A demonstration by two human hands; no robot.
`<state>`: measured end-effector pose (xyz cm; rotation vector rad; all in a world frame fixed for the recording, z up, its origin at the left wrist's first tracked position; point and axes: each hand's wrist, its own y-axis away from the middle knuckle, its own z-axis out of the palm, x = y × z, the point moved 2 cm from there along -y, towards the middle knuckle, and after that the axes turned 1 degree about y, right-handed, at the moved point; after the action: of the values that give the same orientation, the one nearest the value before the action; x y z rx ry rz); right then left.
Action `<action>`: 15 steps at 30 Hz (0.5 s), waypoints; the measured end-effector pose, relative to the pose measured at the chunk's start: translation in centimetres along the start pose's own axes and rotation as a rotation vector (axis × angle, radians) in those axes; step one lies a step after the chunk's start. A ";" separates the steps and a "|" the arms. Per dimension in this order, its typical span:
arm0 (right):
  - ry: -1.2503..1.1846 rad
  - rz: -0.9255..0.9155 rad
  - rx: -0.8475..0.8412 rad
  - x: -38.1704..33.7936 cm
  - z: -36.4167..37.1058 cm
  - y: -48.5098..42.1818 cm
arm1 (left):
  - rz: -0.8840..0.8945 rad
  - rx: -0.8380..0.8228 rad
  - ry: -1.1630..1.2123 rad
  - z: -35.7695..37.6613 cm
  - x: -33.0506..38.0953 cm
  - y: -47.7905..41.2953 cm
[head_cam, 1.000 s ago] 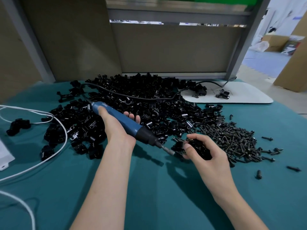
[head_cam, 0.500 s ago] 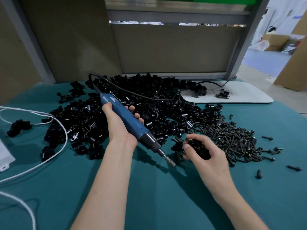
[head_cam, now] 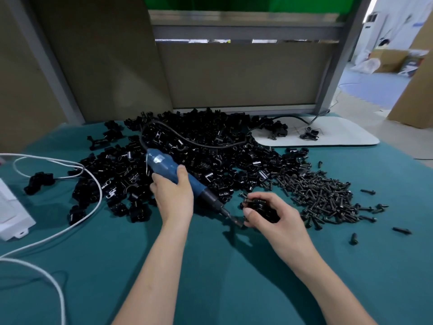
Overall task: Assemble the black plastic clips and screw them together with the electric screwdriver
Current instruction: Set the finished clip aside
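Note:
My left hand [head_cam: 172, 198] grips the blue electric screwdriver [head_cam: 168, 168] around its body, with the tip slanting down to the right. The metal bit [head_cam: 230, 215] reaches the black plastic clip [head_cam: 260, 207] that my right hand [head_cam: 269, 216] holds just above the green cloth. A big heap of loose black clips [head_cam: 199, 146] spreads behind both hands. To the right lies a pile of black screws [head_cam: 323, 195], with a few strays beyond it.
The screwdriver's black cable [head_cam: 194, 141] loops over the heap toward a white board [head_cam: 339, 137] carrying two assembled clips. White cables [head_cam: 70, 221] and a white box [head_cam: 11, 212] lie at the left. Panels wall the table's far edge.
My left hand has turned the screwdriver steeper and brought its bit down to the clip in my right hand. The cable has lifted into a loop.

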<state>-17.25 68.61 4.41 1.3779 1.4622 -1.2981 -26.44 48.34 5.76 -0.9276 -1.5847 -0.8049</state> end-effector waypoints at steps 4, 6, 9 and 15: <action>-0.032 -0.021 -0.045 -0.2 0.2 0.2 | 0.460 0.059 -0.428 -1.6 0.2 3.5; -0.056 -0.036 -0.047 -0.4 0.3 0.2 | 0.563 -0.209 -0.236 -1.6 0.1 5.6; -0.037 -0.056 -0.069 -0.5 0.5 0.3 | 0.501 -0.601 -0.065 -0.8 -1.0 7.7; -0.078 -0.067 -0.096 -0.9 0.5 0.5 | 0.451 -0.622 -0.022 -0.3 -1.4 7.8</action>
<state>-16.66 67.84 5.02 1.2126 1.5083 -1.2919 -19.30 51.51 4.71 -1.6698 -1.0767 -0.9731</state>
